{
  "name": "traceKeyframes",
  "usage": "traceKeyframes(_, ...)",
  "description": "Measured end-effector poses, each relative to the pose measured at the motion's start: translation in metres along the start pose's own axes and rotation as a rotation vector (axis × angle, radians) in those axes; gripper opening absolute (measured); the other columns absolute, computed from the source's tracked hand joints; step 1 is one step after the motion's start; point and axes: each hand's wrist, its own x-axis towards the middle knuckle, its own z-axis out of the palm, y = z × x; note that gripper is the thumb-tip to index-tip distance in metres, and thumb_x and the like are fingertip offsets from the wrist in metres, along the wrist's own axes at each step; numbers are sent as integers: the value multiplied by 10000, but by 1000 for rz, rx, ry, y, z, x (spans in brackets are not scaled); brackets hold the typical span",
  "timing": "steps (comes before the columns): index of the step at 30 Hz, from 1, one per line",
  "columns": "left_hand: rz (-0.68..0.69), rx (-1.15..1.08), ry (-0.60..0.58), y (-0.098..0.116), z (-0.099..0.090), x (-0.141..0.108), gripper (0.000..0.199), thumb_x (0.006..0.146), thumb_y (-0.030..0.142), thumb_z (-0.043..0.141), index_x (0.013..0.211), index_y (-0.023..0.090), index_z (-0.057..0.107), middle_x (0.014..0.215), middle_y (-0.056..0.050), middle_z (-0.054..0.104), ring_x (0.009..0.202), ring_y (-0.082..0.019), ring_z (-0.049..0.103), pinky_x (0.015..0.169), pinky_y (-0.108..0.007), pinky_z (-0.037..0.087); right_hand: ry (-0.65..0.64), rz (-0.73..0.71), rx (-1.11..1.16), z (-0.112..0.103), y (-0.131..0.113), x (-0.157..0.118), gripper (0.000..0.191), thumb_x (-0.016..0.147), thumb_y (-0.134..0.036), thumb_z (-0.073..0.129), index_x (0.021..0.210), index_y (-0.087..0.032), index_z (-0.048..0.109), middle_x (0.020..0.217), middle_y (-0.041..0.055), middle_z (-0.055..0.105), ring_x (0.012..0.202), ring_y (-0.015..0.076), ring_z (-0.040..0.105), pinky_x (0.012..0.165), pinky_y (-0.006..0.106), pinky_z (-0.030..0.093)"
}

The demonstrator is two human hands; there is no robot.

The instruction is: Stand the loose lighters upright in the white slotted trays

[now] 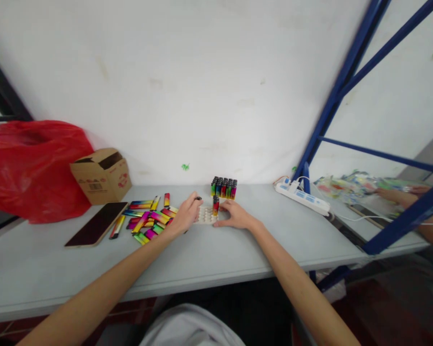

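A small white tray (204,216) with rows of holes lies on the table in front of me. At its right back, lighters (215,205) with dark tops and red bodies stand upright. My left hand (186,215) is closed at the tray's left side, round a lighter (198,198) whose dark top pokes out above the fingers. My right hand (235,215) holds the tray's right edge, its thumb at the front corner and its fingers beside the standing lighters. Left of my left hand lies a loose pile of colourful lighters (141,222). Behind the tray stands a block of upright lighters (224,188).
A phone (96,225), a cardboard box (101,177) and a red plastic bag (39,168) are on the left. At right a power strip (303,196) lies by a blue metal frame (324,115). Beyond it, another person's arm (393,196) reaches over plastic packets.
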Motion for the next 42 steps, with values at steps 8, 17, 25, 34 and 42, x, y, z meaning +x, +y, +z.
traceKeyframes(8, 139, 99, -4, 2, 0, -2, 258, 912, 454, 603, 950, 247, 455, 667, 60, 591, 608, -145, 574, 598, -251, 446, 4, 21, 3, 0, -1, -7, 684, 764, -593, 903, 1255, -162, 700, 1074, 93, 663, 1016, 270, 604, 945, 409, 499)
traceKeyframes(17, 276, 119, -33, 1, 4, -4, 267, 936, 440, 655, 1020, 189, 686, 963, -56, 718, 941, -209, 673, 830, -295, 542, -19, 46, -11, -1, -3, -12, 631, 790, -621, 873, 1206, -180, 697, 1086, 100, 668, 1032, 288, 597, 946, 435, 495)
traceKeyframes(25, 265, 245, -77, -3, 7, -8, 267, 923, 419, 708, 1072, 205, 769, 1075, -102, 780, 990, -255, 719, 900, -337, 566, -12, 46, 0, 1, -3, -10, 599, 784, -629, 873, 1151, -188, 701, 1077, 100, 642, 1010, 289, 591, 926, 436, 499)
traceKeyframes(34, 259, 349, -100, 0, 8, -9, 226, 879, 409, 752, 1005, 222, 765, 1013, -93, 817, 940, -281, 749, 941, -389, 563, -12, 47, -21, 1, -5, -8, 624, 777, -613, 885, 1175, -166, 708, 1072, 102, 643, 994, 278, 597, 911, 408, 491)
traceKeyframes(42, 380, 568, -11, 10, -22, 6, 163, 927, 374, 660, 863, 227, 690, 865, -64, 772, 851, -247, 710, 863, -334, 519, -23, 6, -11, 0, 0, -5, 638, 785, -608, 881, 1216, -167, 715, 1097, 115, 670, 1008, 281, 613, 941, 413, 503)
